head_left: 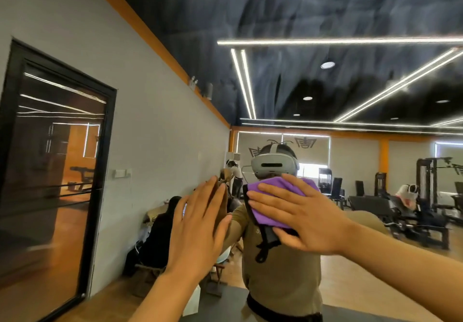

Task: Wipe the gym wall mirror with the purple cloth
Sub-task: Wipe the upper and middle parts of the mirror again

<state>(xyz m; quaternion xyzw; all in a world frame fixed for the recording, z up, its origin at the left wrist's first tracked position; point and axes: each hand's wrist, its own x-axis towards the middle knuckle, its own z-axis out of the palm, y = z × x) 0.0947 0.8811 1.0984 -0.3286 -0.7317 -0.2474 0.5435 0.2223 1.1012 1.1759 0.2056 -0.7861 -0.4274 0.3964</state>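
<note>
This is a commercial gym. Black weight machines (426, 186) and padded seats (335, 186) stand on a wood-look floor (350, 284), strip lights (338, 42) cross a dark ceiling (275, 16), and a wall mirror (375, 83) reflects the whole hall.

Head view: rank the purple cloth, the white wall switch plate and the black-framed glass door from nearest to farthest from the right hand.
1. Purple cloth, pressed under the right hand.
2. White wall switch plate, on the grey wall to the left.
3. Black-framed glass door, far left.
</note>
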